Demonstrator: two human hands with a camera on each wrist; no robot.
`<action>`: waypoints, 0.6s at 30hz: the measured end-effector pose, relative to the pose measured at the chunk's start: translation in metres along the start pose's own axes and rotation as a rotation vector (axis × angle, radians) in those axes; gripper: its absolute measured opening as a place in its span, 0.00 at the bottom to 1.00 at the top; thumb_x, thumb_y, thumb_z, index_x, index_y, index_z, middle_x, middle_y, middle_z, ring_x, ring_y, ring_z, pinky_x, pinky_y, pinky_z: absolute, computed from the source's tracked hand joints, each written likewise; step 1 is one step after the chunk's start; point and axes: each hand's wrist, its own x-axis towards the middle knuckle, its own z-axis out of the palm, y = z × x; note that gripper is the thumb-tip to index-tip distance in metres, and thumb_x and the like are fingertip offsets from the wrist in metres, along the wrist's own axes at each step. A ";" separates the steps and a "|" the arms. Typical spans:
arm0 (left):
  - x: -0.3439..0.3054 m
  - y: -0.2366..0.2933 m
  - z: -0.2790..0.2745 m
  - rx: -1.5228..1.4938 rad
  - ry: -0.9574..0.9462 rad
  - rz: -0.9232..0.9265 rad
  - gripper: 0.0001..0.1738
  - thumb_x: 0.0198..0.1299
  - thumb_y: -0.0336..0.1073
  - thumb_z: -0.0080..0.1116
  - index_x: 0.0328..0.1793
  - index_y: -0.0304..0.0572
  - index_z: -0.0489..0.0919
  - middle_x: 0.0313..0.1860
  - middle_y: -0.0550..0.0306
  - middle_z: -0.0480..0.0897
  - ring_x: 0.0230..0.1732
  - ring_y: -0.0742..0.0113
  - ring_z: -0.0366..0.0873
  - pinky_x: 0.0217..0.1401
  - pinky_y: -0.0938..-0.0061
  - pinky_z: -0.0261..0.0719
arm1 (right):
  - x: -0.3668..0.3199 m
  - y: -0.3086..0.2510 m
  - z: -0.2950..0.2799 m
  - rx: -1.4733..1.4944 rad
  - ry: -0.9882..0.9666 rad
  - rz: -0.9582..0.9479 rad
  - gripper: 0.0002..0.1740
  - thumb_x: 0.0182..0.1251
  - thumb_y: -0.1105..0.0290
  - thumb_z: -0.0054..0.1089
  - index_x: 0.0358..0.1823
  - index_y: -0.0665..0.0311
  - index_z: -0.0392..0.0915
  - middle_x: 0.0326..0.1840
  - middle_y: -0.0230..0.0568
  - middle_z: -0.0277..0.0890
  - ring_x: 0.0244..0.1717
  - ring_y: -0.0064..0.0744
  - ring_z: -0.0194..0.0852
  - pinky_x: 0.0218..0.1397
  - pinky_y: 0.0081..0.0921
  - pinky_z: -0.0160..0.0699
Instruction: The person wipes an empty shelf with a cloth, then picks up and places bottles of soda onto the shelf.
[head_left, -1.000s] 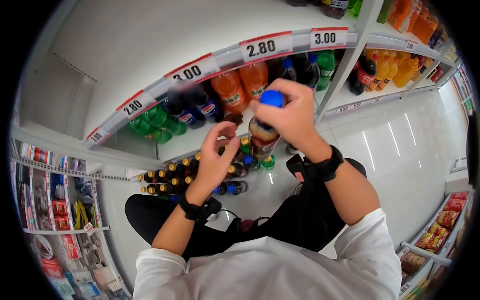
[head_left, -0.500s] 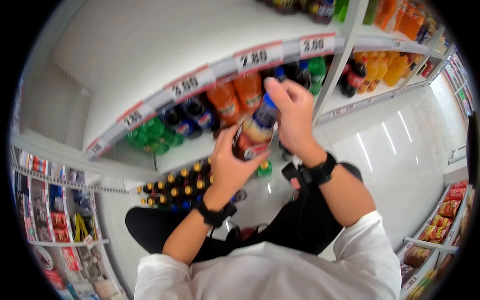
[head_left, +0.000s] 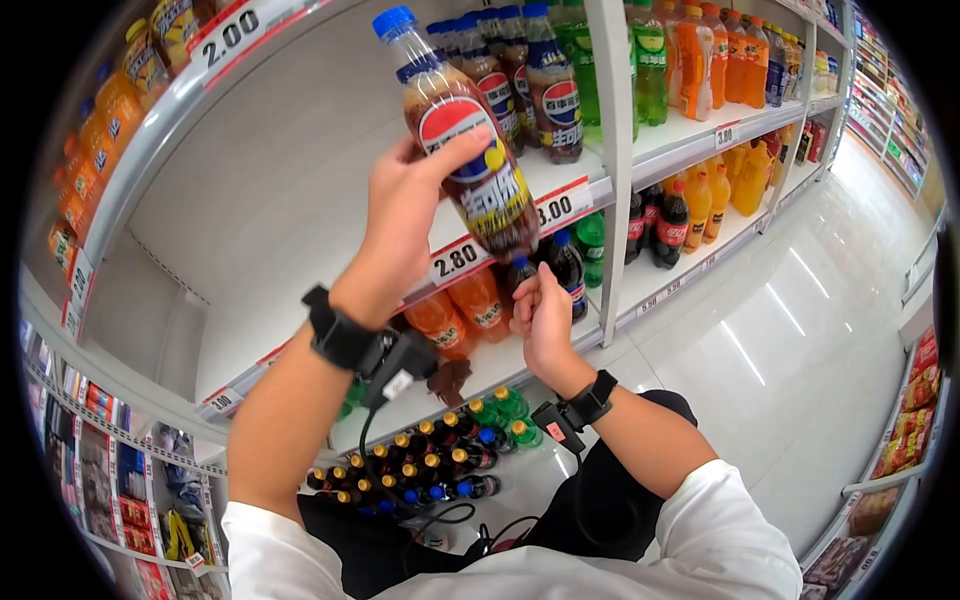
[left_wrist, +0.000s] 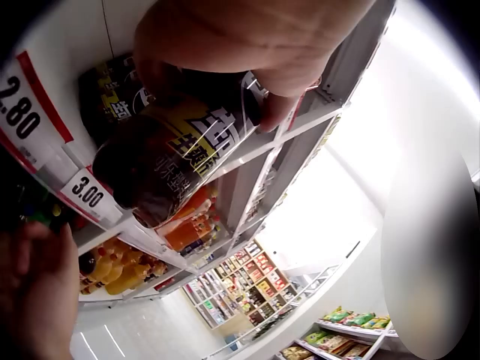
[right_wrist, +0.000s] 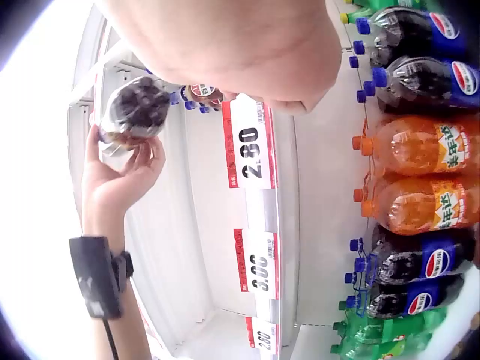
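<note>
My left hand (head_left: 393,225) grips a Pepsi cola bottle (head_left: 460,125) round its middle, thumb across the label. The bottle has a blue cap and tilts in front of the upper shelf, close to several similar bottles (head_left: 556,95) standing there. In the right wrist view the bottle's dark base (right_wrist: 141,109) shows above the left hand's fingers. Below the bottle's base, my right hand (head_left: 547,325) has its fingers loosely bent and holds nothing. It is near the price strip (head_left: 515,228) of the shelf edge.
Orange soda bottles (head_left: 480,300) and dark cola bottles (head_left: 567,265) fill part of the lower shelf. Several capped bottles (head_left: 420,460) stand on the floor between the shelf and my legs. A white upright post (head_left: 612,150) divides the shelving. Bagged goods (head_left: 905,435) line the rack at right.
The right hand has let go of the bottle's cap and lowered. The left hand has taken the bottle and raised it to the upper shelf. The view has tilted up.
</note>
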 end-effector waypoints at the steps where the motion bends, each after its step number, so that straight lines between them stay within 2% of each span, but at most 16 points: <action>1: 0.015 -0.001 0.004 0.054 0.015 0.045 0.27 0.52 0.40 0.74 0.54 0.32 0.78 0.44 0.55 0.84 0.42 0.70 0.81 0.47 0.75 0.77 | 0.000 -0.001 0.000 -0.019 0.009 -0.008 0.27 0.78 0.52 0.42 0.23 0.62 0.71 0.11 0.28 0.57 0.10 0.19 0.49 0.13 0.20 0.45; 5: 0.069 -0.004 0.013 0.193 0.039 0.084 0.26 0.49 0.39 0.75 0.51 0.31 0.79 0.44 0.54 0.85 0.41 0.70 0.81 0.45 0.74 0.77 | 0.000 -0.012 0.006 -0.057 0.025 -0.032 0.26 0.77 0.52 0.44 0.24 0.63 0.70 0.11 0.28 0.57 0.11 0.19 0.48 0.16 0.20 0.43; 7: 0.090 -0.016 0.017 0.205 0.030 0.092 0.27 0.48 0.39 0.75 0.51 0.30 0.80 0.44 0.52 0.85 0.40 0.69 0.81 0.44 0.73 0.77 | 0.001 -0.015 0.006 -0.109 0.002 -0.048 0.27 0.78 0.52 0.42 0.22 0.61 0.71 0.12 0.26 0.58 0.12 0.17 0.51 0.15 0.19 0.47; 10: 0.109 -0.027 0.026 0.362 0.032 0.077 0.29 0.45 0.39 0.77 0.51 0.30 0.79 0.45 0.50 0.85 0.42 0.65 0.82 0.45 0.71 0.78 | 0.001 -0.019 0.009 -0.139 -0.044 -0.081 0.27 0.79 0.53 0.41 0.22 0.61 0.71 0.12 0.26 0.58 0.13 0.16 0.52 0.17 0.18 0.48; 14: 0.124 -0.040 0.036 0.313 0.004 0.049 0.29 0.44 0.38 0.78 0.51 0.30 0.80 0.47 0.50 0.85 0.44 0.64 0.83 0.46 0.69 0.79 | -0.003 -0.023 0.014 -0.217 -0.129 -0.149 0.27 0.79 0.54 0.41 0.22 0.63 0.72 0.13 0.25 0.58 0.16 0.15 0.52 0.20 0.17 0.49; 16: 0.129 -0.046 0.039 0.347 0.030 -0.041 0.30 0.43 0.36 0.78 0.51 0.30 0.79 0.48 0.49 0.85 0.46 0.65 0.83 0.47 0.69 0.79 | -0.005 -0.025 0.015 -0.263 -0.206 -0.180 0.27 0.79 0.55 0.41 0.23 0.64 0.74 0.13 0.25 0.59 0.17 0.13 0.53 0.22 0.16 0.51; 18: 0.134 -0.054 0.043 0.376 0.039 -0.009 0.29 0.43 0.36 0.78 0.50 0.30 0.80 0.48 0.49 0.85 0.46 0.65 0.83 0.47 0.69 0.80 | -0.005 -0.023 0.014 -0.292 -0.227 -0.206 0.27 0.79 0.55 0.42 0.23 0.64 0.74 0.13 0.25 0.60 0.17 0.13 0.54 0.22 0.16 0.51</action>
